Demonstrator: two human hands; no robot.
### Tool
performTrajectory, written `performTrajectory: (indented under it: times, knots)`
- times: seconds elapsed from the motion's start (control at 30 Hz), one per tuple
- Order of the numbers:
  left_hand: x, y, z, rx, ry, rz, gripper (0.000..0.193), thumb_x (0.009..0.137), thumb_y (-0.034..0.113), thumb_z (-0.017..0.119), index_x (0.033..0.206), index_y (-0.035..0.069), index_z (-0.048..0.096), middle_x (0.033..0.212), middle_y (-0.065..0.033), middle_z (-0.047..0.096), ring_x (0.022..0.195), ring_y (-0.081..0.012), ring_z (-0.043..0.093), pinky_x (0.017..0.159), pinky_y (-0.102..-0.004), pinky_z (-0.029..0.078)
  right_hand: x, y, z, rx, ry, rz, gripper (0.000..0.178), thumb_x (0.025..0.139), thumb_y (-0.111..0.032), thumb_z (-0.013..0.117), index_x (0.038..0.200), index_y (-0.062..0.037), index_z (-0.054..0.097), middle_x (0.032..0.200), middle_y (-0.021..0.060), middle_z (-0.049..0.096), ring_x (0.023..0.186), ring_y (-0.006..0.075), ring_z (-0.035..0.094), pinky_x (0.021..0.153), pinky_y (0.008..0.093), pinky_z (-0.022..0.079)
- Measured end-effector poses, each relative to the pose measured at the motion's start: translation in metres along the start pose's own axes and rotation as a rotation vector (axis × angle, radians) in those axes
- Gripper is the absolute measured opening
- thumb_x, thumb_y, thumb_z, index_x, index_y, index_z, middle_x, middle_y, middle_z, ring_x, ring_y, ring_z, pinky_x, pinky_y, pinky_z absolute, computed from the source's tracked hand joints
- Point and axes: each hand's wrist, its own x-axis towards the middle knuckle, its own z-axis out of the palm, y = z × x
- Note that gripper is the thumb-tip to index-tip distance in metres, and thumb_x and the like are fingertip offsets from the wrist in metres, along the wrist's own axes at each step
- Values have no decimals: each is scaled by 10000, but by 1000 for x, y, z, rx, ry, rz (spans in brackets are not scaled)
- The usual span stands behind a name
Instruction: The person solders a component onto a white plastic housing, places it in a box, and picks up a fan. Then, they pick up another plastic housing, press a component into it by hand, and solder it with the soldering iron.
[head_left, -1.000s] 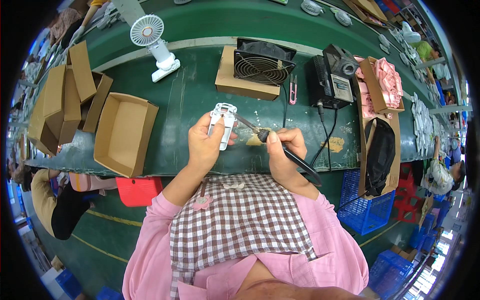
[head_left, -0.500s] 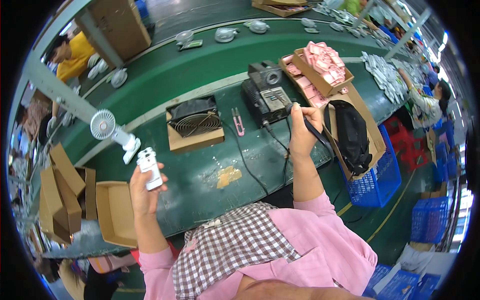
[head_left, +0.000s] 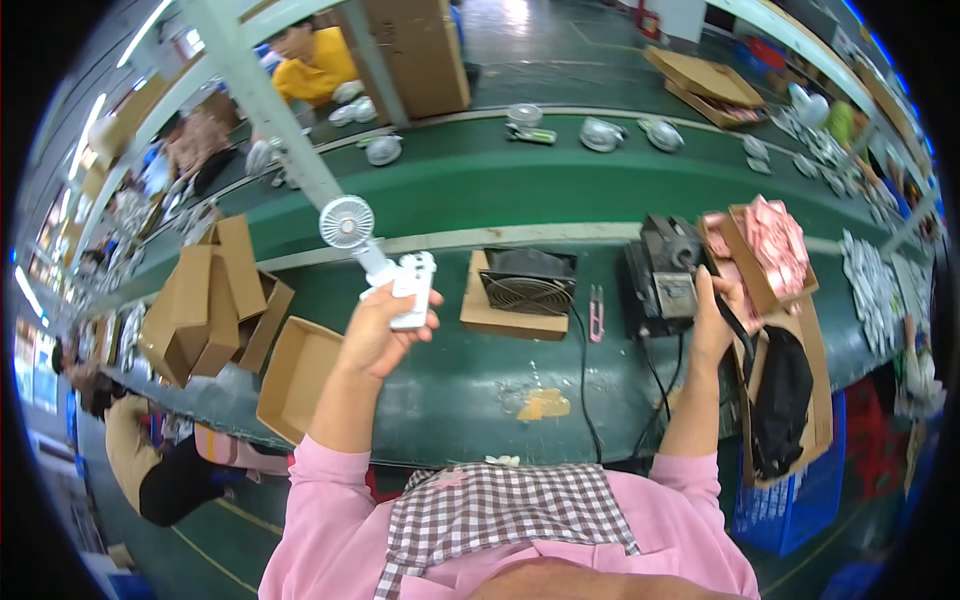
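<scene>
My left hand [head_left: 372,335] grips a white plastic housing [head_left: 414,290] with cutouts at its upper end, held up over the bench beside a small white fan [head_left: 347,222]. My right hand [head_left: 712,325] is closed round a soldering iron, whose black cord [head_left: 736,318] trails down past the wrist. The iron's tip is hard to make out against the black soldering station [head_left: 662,270] just left of that hand. Between the hands stand a black fan with a wire guard [head_left: 528,285] on a cardboard box and a pair of pink-handled snips [head_left: 596,318].
Cardboard boxes [head_left: 205,310] lie at the left, with an open carton [head_left: 300,380] nearer me. At the right are a box of pink parts [head_left: 775,250], a black bag [head_left: 782,400] and a blue crate [head_left: 800,515]. Fan parts [head_left: 602,135] line the green conveyor [head_left: 560,190]. Co-workers sit beyond.
My view has swung left, so the bench sits further right in the picture. The housing remains in my left hand. My right hand, still on the iron, has lowered slightly beside the station.
</scene>
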Motion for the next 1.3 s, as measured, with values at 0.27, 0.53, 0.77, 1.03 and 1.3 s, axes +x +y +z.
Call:
performTrajectory:
  times: [0.27,0.53,0.77,1.03,1.3]
  knots:
    - [-46,0,-36,-74,56,-179,316,864,59,527,1156,-45,467,931,-177,636,689,-226,652,539,-295,557,1,-14,17,529,-261,537,357,815,-6,653,1146,4,521,940,89,623,785,172,646,694,233,520]
    - [-40,58,-112,-64,320,-13,355,853,47,435,1188,-71,442,995,-182,621,743,-209,638,602,-261,565,-40,-36,4,670,-329,684,510,846,-51,620,1292,64,401,1121,182,598,944,204,632,796,260,511]
    - [94,98,-207,-176,467,-16,262,846,63,456,1067,-63,392,957,-238,540,768,-319,617,605,-322,569,-57,-42,-37,646,-263,656,371,837,-68,620,1183,27,527,906,60,630,598,72,545,528,165,432]
    - [212,148,-243,-63,606,373,449,840,95,502,1259,-19,390,1324,-198,292,1238,-377,306,774,-504,555,-80,-54,-32,658,-314,728,207,836,-69,581,1032,-14,543,791,48,625,483,67,501,411,164,354]
    - [146,117,-241,-122,734,172,189,813,4,460,991,-57,440,1017,-193,465,839,-312,587,614,-380,553,-90,-60,-22,653,-459,792,173,830,-66,588,994,-19,565,755,41,616,469,62,491,399,160,338]
